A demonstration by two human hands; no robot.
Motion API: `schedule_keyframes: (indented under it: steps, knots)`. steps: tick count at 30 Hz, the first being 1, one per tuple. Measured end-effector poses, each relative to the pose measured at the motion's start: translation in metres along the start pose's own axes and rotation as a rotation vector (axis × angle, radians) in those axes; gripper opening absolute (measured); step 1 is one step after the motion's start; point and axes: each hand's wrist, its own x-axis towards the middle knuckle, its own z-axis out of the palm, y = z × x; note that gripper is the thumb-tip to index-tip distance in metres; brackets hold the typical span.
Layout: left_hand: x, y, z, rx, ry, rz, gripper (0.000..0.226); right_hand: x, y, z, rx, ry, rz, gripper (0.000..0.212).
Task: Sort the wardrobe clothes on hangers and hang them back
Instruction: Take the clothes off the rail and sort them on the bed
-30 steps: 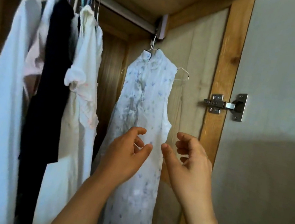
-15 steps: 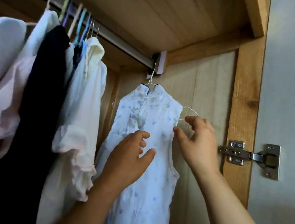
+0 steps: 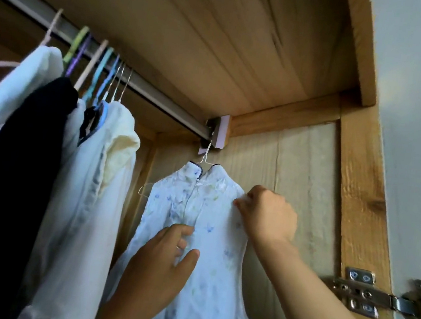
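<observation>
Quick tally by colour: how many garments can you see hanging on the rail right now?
White or cream: 3, first, second, third
Black: 1
Pale blue floral dress: 1
Total: 5; a dark-collared item hidden between them is not counted.

Soft, even daylight fills the wardrobe, seeming to come from behind the viewer; nothing glares. The pale wall panel just behind the right hand and the wooden ceiling above it are the brightest parts. Left of the left hand the light falls off: the dark garment is nearly featureless black. The left hand itself sits in shade, darker than the right. The wide lens bends the rail and the door frame toward the edges. Detail is slightly soft throughout, most so on the floral dress and at the corners.
</observation>
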Motion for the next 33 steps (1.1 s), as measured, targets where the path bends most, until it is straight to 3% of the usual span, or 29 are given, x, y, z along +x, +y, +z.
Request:
schedule_keyframes:
  steps: [7,19,22,27,33]
  knots:
    - [0.005,-0.02,-0.003,0.024,-0.038,0.025,0.027,0.016,0.005,0.003,0.201,0.12,0.194,0.014]
    - [0.005,-0.029,0.008,-0.004,-0.038,0.061,0.024,0.01,0.004,-0.009,0.244,0.196,0.223,0.018]
    - [0.0,-0.031,0.014,-0.06,0.062,0.141,0.048,-0.024,0.016,-0.014,0.282,0.207,0.257,0.02]
    - [-0.007,-0.024,0.015,-0.034,0.208,0.247,0.055,-0.106,0.044,-0.022,0.318,0.157,0.299,0.023]
    - [-0.03,-0.014,0.022,0.08,0.108,0.171,0.089,-0.195,0.073,-0.045,0.395,0.165,0.448,0.018]
